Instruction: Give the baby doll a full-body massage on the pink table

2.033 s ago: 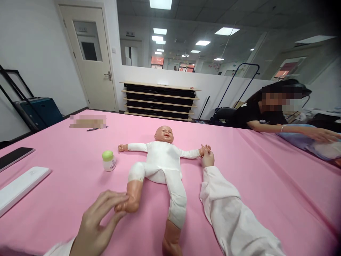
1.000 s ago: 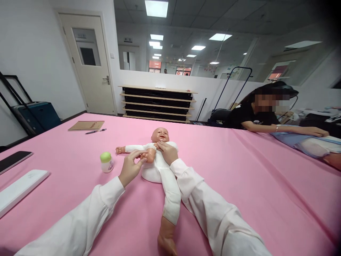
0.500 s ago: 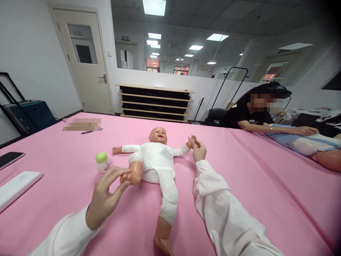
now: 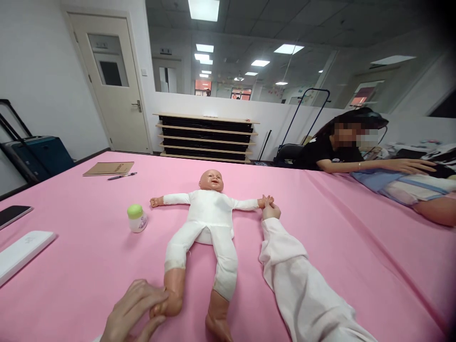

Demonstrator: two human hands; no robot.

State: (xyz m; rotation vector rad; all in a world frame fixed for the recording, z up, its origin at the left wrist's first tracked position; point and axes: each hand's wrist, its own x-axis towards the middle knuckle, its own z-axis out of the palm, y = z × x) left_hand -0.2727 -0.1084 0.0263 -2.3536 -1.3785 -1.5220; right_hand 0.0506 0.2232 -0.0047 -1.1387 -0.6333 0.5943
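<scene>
A baby doll (image 4: 211, 209) with a white cloth body lies on its back on the pink table cover (image 4: 299, 228), head toward the far side. Its arms are stretched out sideways and both legs point toward me. At the near left, my left hand (image 4: 133, 308) is closed on the doll's foot, thumb below and fingers above. My right hand (image 4: 271, 210) pinches the doll's hand at the end of the outstretched arm on the right. The other arm and the other leg lie untouched on the cover.
A green-lidded jar (image 4: 137, 218) stands left of the doll. Farther left are a white slab-like box (image 4: 24, 254) and a phone (image 4: 13, 216). A brown notebook (image 4: 109, 168) and a pen (image 4: 122, 176) lie at the back. At right, a person (image 4: 335, 147) touches another doll (image 4: 409, 190).
My left hand has drawn the doll's bent leg down toward me, so it is now straight. My right hand has moved the doll's arm slightly outward and down. The other person's hand has shifted right.
</scene>
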